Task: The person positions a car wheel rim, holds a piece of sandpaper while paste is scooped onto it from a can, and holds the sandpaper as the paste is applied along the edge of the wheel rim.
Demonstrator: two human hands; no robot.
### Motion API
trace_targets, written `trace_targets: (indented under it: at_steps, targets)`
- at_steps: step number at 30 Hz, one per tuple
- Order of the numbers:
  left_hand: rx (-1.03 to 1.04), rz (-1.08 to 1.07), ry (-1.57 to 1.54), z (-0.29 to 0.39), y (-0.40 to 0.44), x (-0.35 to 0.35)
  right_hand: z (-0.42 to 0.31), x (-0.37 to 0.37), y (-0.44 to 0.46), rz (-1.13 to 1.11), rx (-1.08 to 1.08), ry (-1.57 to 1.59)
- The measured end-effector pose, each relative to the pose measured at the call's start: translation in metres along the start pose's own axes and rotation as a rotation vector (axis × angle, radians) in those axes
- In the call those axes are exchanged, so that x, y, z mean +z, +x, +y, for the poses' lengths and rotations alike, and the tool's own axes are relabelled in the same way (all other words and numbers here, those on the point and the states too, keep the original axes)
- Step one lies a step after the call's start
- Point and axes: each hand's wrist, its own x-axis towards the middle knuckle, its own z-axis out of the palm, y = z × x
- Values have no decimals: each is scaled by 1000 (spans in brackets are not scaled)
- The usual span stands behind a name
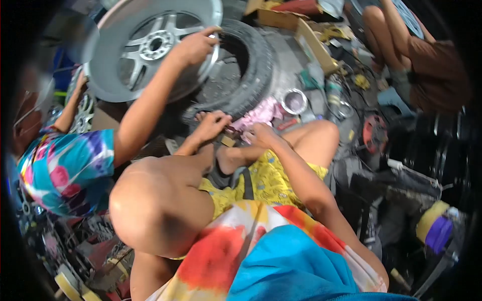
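Observation:
Low in front of me, my left hand [212,125] is curled, its fingertips at a small dark-red thing [230,130] whose kind I cannot make out. Just to the right, my right hand [262,134] is closed at the near edge of a crumpled pink cloth [260,113], seemingly gripping it. Beneath the hands, by my foot, sits a small tan block [228,141]. A black tire [261,75] lies on the floor beyond my hands.
At left, a co-worker in a tie-dye shirt [75,170] holds a large silver wheel rim [158,45] upright. An open tin [294,101], an orange-red tool [374,133] and a cardboard box [315,45] lie to the right. Another person [432,75] crouches at the far right.

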Motion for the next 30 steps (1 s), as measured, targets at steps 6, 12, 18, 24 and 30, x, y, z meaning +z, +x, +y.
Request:
trace_targets:
  at_steps: [6,12,18,24,30]
  targets:
    - [-41,11,49,-8,7,-6,-14,-67,-8,203,-59,164]
    - [-53,64,75,-5,5,-6,15,-125,17,453,52,-73]
    - [-115,5,-10,-2,5,-3,56,-77,9,34,406,207]
    - [-180,32,138,2,12,-6,56,1,7,-198,201,-244]
    - [-289,89,-102,-26,16,2,24,57,36,184,-265,-483]
